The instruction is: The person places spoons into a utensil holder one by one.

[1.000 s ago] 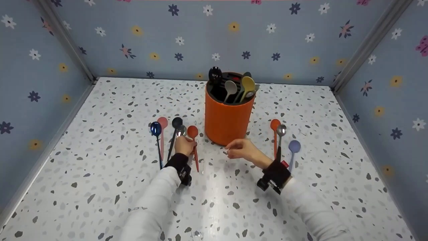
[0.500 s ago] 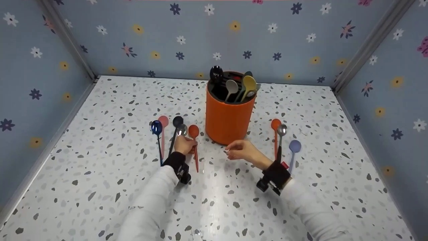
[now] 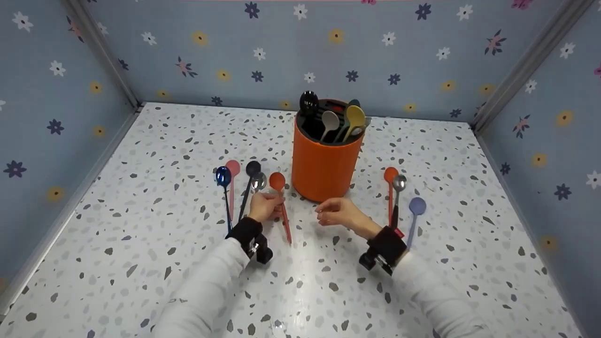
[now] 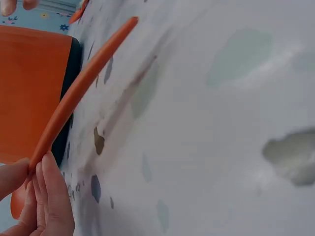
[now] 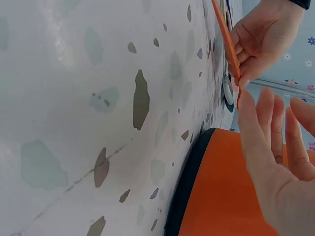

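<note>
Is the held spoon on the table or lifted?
Red spoon lifted, at least its handle, which hangs clear of its shadow; the left hand pinches it.

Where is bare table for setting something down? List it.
Bare: between the blue spoon and left wall, and between the lilac spoon and right wall. Crowded: from the blue spoon to the held spoon, around the left hand.

Head view faces forward-down; close, low wrist views share the orange spoon and holder.

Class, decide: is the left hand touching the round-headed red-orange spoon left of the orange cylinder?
Touching. The left wrist view shows the left hand pinching the round-headed red-orange spoon by its handle.
</note>
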`<control>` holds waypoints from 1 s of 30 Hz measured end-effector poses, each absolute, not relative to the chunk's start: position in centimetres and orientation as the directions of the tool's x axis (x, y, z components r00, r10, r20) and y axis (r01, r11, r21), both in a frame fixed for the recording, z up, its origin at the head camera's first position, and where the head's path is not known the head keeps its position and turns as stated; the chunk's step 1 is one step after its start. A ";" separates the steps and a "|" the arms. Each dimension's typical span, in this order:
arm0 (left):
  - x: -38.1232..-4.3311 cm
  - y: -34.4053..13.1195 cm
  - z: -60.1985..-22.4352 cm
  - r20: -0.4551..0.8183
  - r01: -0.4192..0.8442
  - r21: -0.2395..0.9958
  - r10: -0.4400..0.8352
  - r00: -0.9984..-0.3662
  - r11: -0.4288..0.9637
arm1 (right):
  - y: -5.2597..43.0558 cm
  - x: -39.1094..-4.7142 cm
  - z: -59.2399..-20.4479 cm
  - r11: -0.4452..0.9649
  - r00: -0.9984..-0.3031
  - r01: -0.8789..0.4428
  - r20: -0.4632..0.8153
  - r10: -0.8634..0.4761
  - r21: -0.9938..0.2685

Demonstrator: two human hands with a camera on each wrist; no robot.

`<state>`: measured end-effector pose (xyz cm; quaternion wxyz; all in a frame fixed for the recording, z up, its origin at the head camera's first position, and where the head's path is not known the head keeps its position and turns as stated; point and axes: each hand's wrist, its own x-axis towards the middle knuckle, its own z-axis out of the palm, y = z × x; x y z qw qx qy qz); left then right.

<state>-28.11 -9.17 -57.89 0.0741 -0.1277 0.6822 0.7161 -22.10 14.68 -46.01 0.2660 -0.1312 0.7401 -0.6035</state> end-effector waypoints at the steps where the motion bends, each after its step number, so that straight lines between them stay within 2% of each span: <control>1: -28.2 -9.2 -58.2 -0.270 -0.264 0.959 -0.049 -0.962 -0.102 | 14.6 -22.1 -46.0 0.232 -0.822 0.129 -0.235 -0.520 -0.964; 3: -27.9 -8.7 -57.6 -0.293 -0.283 0.948 -0.057 -0.954 -0.143 | 14.6 -22.1 -46.1 0.228 -0.818 0.133 -0.237 -0.524 -0.965; 8: -23.3 -6.6 -49.1 -0.333 -0.315 0.935 -0.097 -0.938 -0.166 | 14.4 -21.9 -46.1 0.249 -0.807 0.128 -0.247 -0.536 -0.960; 10: -21.9 -6.1 -46.8 -0.322 -0.302 0.936 -0.092 -0.942 -0.180 | 14.2 -21.9 -46.2 0.258 -0.801 0.125 -0.251 -0.544 -0.958; 14: -20.4 -5.4 -44.3 -0.331 -0.310 0.929 -0.075 -0.941 -0.201 | 13.8 -21.9 -46.4 0.280 -0.786 0.123 -0.266 -0.558 -0.952; 17: -20.0 -4.9 -43.5 -0.315 -0.294 0.932 -0.073 -0.946 -0.210 | 13.7 -21.9 -46.5 0.311 -0.779 0.112 -0.278 -0.562 -0.944; 21: -20.2 -4.6 -44.4 -0.257 -0.235 0.946 -0.075 -0.964 -0.223 | 13.5 -21.7 -46.5 0.336 -0.776 0.099 -0.284 -0.564 -0.937; 30: -20.5 -4.0 -45.4 -0.236 -0.208 0.945 -0.082 -0.968 -0.253 | 13.1 -21.3 -46.4 0.331 -0.758 0.086 -0.277 -0.591 -0.940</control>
